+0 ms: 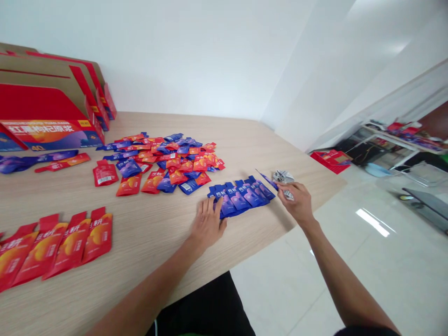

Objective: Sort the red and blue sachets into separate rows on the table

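Observation:
A row of overlapping blue sachets lies on the table, printed sides up. My left hand rests with spread fingers on the left end of this row. Just past the row's right end, my right hand pinches one blue sachet, seen nearly edge-on. A crumpled black-and-white striped item is right behind these fingers and partly hidden; whether the hand touches it I cannot tell. Beyond my left hand spreads a mixed heap of red and blue sachets.
Overlapping red sachets form a row at the left front. Red open cartons stand at the back left against the wall. The wooden table ends at the right above a glossy floor. Another red box shows beyond the table's right edge.

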### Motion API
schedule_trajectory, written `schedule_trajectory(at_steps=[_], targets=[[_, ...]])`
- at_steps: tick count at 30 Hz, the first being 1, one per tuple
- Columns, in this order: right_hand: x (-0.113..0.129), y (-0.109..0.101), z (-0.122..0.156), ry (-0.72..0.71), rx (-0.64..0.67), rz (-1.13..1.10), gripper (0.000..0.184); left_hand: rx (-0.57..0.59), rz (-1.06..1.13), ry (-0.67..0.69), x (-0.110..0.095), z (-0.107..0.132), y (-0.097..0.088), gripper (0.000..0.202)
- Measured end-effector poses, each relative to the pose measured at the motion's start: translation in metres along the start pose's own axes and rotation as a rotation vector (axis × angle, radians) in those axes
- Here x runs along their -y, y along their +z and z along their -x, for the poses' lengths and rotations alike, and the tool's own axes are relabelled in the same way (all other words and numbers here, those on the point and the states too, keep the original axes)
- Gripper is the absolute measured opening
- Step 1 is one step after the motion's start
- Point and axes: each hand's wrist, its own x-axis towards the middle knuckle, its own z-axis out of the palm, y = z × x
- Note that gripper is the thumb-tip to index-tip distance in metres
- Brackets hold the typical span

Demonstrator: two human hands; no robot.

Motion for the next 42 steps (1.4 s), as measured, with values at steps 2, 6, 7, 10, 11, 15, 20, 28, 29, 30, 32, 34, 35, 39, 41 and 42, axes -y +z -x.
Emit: schedule_trajectory(at_steps=[2, 6, 7, 10, 11, 15, 20, 28, 29, 30, 32, 34, 35, 39, 41, 42], targets=[[-0.01, 0.007, 0.009, -0.034, 0.051, 0.04, 0.013, -0.004, -0.012, 0.001, 0.0, 0.0, 0.0, 0.065], [-0.023, 0.021, 0.022, -0.051, 0.146, 0.07, 0.018, -0.019, -0.019, 0.009, 0.001, 0.0, 0.002, 0.065], [-0.025, 0.024, 0.023, -0.06, 0.173, 0.071, 0.02, -0.018, -0.018, 0.008, 0.001, 0.0, 0.002, 0.066], [-0.027, 0.03, 0.026, -0.124, 0.271, 0.069, 0.023, -0.01, -0.014, 0.001, 0.001, 0.0, 0.002, 0.067], [-0.027, 0.032, 0.027, -0.145, 0.306, 0.068, 0.024, -0.009, -0.012, 0.0, 0.001, 0.001, 0.002, 0.066], [-0.027, 0.032, 0.03, -0.2, 0.405, 0.054, 0.026, -0.012, -0.009, 0.001, 0.002, 0.001, 0.002, 0.066], [-0.029, 0.025, 0.03, -0.281, 0.441, 0.009, 0.024, 0.01, -0.016, 0.002, 0.002, 0.001, 0.001, 0.067], [-0.012, 0.014, 0.017, -0.242, 0.355, -0.068, 0.026, -0.003, -0.002, -0.007, 0.0, 0.001, 0.002, 0.066], [-0.005, 0.013, 0.011, -0.225, 0.337, -0.086, 0.027, -0.003, 0.0, -0.005, 0.0, 0.001, 0.002, 0.066], [0.005, 0.012, 0.002, -0.209, 0.321, -0.11, 0.027, -0.004, 0.003, -0.003, 0.0, 0.001, 0.002, 0.066], [0.03, 0.014, -0.02, -0.187, 0.316, -0.189, 0.027, -0.009, 0.008, -0.001, 0.0, 0.001, 0.002, 0.066], [0.062, 0.025, -0.05, -0.191, 0.372, -0.316, 0.025, -0.015, 0.003, -0.007, -0.001, 0.001, 0.001, 0.066], [0.08, 0.034, -0.066, -0.202, 0.408, -0.388, 0.025, -0.017, -0.005, -0.008, -0.002, 0.002, 0.001, 0.066], [0.147, 0.093, -0.13, -0.177, 0.454, -0.526, 0.021, -0.019, -0.088, 0.014, -0.006, 0.008, -0.001, 0.065], [0.175, 0.127, -0.155, -0.202, 0.523, -0.499, 0.019, -0.014, -0.14, 0.034, -0.009, 0.017, -0.002, 0.065], [0.186, 0.142, -0.165, -0.203, 0.558, -0.455, 0.019, -0.011, -0.165, 0.036, -0.01, 0.022, -0.003, 0.065]])
